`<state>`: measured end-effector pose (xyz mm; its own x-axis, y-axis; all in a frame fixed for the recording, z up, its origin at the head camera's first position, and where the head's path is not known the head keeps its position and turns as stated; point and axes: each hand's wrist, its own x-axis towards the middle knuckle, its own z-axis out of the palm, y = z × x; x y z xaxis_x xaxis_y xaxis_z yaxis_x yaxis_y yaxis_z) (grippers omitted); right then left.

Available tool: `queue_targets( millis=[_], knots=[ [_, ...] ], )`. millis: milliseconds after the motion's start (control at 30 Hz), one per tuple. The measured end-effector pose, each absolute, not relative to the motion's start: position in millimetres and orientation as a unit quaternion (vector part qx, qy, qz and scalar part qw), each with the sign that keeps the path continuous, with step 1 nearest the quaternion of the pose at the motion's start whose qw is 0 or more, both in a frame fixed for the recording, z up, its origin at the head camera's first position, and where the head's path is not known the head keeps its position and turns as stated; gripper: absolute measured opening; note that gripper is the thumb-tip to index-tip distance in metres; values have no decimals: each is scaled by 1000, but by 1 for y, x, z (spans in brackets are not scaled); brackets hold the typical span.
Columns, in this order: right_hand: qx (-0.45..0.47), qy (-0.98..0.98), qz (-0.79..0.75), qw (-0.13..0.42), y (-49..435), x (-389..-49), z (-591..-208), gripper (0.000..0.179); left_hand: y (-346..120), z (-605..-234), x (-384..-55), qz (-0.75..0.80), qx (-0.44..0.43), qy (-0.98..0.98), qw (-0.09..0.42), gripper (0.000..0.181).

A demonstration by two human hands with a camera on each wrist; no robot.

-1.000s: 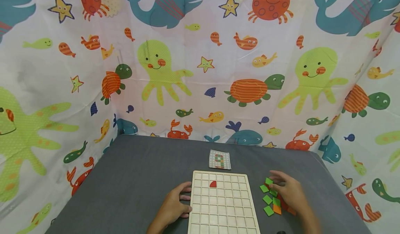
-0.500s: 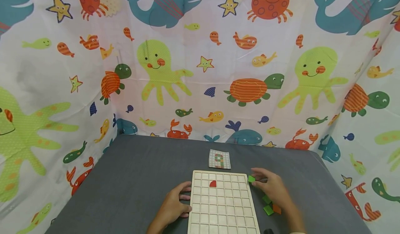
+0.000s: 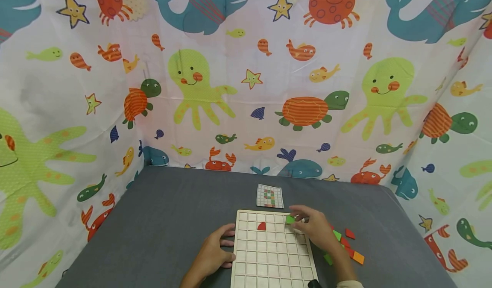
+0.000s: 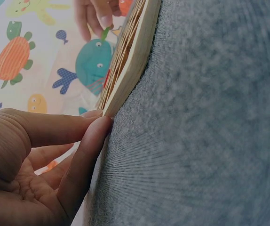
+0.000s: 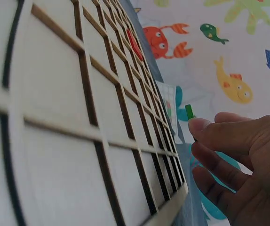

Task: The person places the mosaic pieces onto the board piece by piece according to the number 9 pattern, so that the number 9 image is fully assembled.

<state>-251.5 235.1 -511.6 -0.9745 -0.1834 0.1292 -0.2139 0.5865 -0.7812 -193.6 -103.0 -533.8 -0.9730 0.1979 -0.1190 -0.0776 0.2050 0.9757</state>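
Note:
A pale wooden grid board [image 3: 269, 258] lies on the grey table. One red quarter-round piece [image 3: 262, 226] sits in a cell near its top. My right hand [image 3: 317, 229] pinches a small green square tile [image 3: 290, 219] between thumb and fingertips, held over the board's upper right; the right wrist view shows the tile [image 5: 189, 111] on edge, raised past the grid's far edge. At the board's left edge my left hand [image 3: 213, 253] grips the rim; in the left wrist view its thumb and a finger meet at the rim.
A small printed pattern card [image 3: 270, 196] lies beyond the board. Right of the board are loose pieces: green tiles [image 3: 337, 235], red pieces [image 3: 349, 233] and an orange tile [image 3: 358, 257], partly covered by the right forearm. A sea-animal curtain [image 3: 238, 100] surrounds the table.
My right hand has moved left from the loose pieces to over the board's upper right, carrying a green tile it picked up there. My left hand stays at the board's left edge.

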Motion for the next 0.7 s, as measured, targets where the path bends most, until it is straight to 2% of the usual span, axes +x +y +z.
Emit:
queue_targets(
  millis=[700],
  knots=[
    [156, -883, 441, -42, 198, -256, -521, 45, -103, -535, -193, 627, 40, 771, 105, 87]
  ],
)
